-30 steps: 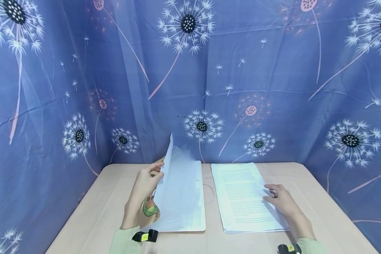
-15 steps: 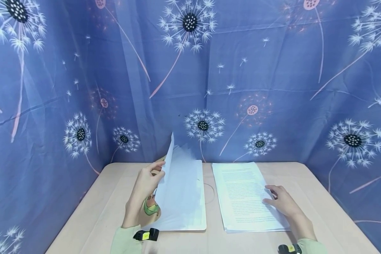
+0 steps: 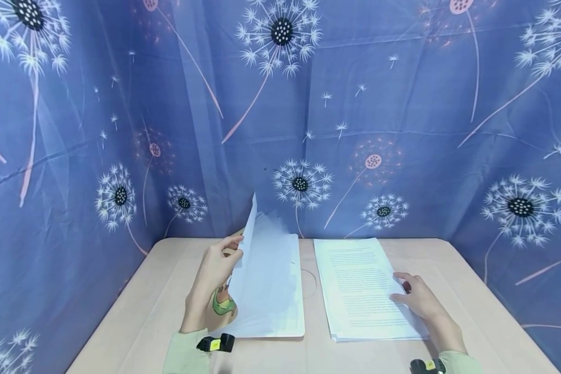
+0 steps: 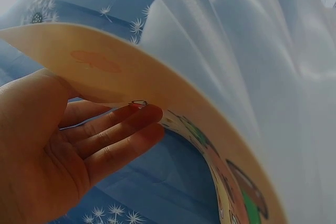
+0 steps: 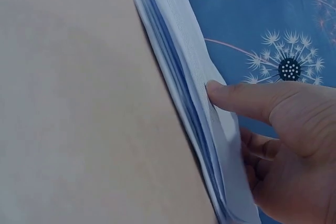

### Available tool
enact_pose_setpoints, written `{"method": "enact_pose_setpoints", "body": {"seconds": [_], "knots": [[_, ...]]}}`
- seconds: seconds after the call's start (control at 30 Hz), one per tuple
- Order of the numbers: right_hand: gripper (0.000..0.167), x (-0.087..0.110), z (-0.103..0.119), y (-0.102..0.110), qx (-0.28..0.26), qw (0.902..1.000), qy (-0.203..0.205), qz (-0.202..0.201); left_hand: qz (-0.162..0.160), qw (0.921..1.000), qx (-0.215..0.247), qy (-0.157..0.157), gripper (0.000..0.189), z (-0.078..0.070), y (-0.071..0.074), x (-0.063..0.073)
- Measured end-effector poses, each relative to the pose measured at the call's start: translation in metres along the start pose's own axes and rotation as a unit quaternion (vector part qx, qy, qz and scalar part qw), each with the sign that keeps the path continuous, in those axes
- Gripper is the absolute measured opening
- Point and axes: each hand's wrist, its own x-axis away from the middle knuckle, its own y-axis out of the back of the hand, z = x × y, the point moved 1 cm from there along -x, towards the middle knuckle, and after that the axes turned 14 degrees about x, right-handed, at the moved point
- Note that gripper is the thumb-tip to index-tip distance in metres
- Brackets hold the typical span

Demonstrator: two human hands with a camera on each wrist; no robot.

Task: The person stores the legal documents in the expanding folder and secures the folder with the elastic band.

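A person's left grip [image 3: 215,267] pinches the lifted cartoon cover [image 4: 105,66] of a folder [image 3: 273,291] at nine o'clock on the desk [image 3: 477,306], while the right grip [image 3: 423,298], thumb on top, pinches the outer edge of printed pages [image 3: 362,288] at three o'clock (black bands [image 3: 223,342], I notice, on both wrists), a blue dandelion curtain [image 3: 280,114] at twelve

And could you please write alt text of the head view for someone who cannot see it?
A left hand holds up the cartoon-printed cover of a folder; a right hand touches the edge of a stack of printed pages beside it. Both items lie on a pale table before blue dandelion fabric.
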Motion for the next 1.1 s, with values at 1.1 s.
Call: {"method": "enact_pose_setpoints", "body": {"seconds": [1.1], "knots": [[0.052, 0.011, -0.005, 0.017, -0.016, 0.9905, 0.111, -0.079, 0.011, 0.9998, 0.0, 0.015, 0.04, -0.004, -0.001, 0.001]]}}
